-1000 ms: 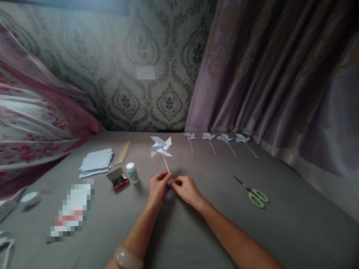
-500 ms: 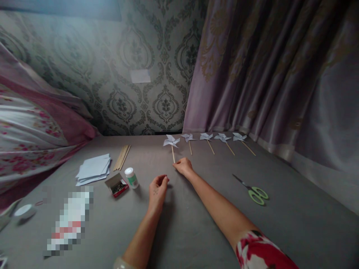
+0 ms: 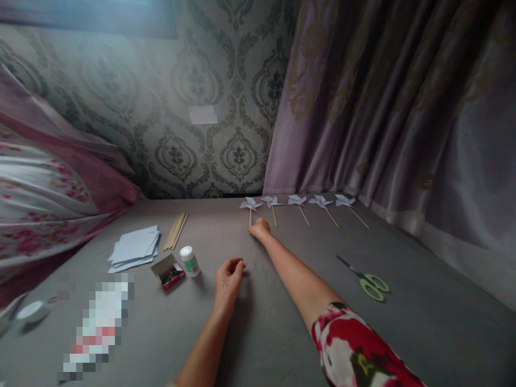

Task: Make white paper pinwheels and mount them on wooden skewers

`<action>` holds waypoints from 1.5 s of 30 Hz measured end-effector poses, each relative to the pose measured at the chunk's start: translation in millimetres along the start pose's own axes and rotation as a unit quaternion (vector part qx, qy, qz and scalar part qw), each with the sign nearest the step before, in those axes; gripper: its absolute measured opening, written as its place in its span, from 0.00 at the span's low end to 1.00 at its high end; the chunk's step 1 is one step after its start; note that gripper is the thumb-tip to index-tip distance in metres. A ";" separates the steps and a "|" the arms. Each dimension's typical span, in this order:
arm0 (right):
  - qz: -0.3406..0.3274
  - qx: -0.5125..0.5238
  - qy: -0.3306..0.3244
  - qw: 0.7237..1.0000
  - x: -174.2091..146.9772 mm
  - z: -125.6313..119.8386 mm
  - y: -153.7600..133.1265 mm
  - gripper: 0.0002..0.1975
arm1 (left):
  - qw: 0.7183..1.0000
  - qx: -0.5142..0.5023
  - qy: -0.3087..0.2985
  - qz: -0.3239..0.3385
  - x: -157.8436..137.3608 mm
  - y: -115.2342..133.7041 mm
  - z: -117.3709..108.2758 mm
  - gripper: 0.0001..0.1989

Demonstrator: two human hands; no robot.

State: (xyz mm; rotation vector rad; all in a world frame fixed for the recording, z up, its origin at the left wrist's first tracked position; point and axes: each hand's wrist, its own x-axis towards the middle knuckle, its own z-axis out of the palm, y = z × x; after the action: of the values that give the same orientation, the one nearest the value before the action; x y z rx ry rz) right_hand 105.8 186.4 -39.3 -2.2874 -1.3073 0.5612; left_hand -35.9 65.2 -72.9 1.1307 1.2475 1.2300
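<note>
Pinched in my right hand [image 3: 260,228] is the lower end of the wooden stick of a white paper pinwheel [image 3: 250,203]. This pinwheel is at the left end of a row at the far edge of the grey cloth surface. Several matching pinwheels, among them the nearest one [image 3: 271,202], lie to its right with their sticks angled toward me. My left hand [image 3: 229,279] rests nearer to me with its fingers curled closed, and no object shows in it. A white bottle with a green label [image 3: 190,262] stands to the left of that hand.
Left of the bottle is an open red box of small metal pieces [image 3: 171,275]. Behind it are wooden sticks [image 3: 176,231] and a stack of white paper [image 3: 135,247]. Green-handled scissors [image 3: 373,286] lie at right. A pixelated item [image 3: 99,328] and white round object [image 3: 31,310] are at left.
My right hand has moved farther away and lowered the pinwheel beside the others in the row. My left hand has stayed nearly in place. The view has tilted up slightly.
</note>
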 end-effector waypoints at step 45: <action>-0.060 -0.081 0.026 0.995 -9.6 7.7 -2.0 0.14 | 1.000 0.008 -0.005 -0.005 -0.9 0.4 -0.7 0.17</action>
State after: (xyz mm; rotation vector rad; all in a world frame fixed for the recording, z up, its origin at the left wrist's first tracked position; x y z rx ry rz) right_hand 95.7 180.3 -43.3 -2.3142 -1.5022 0.3631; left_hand -36.5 64.3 -72.4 1.1390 1.2553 1.2072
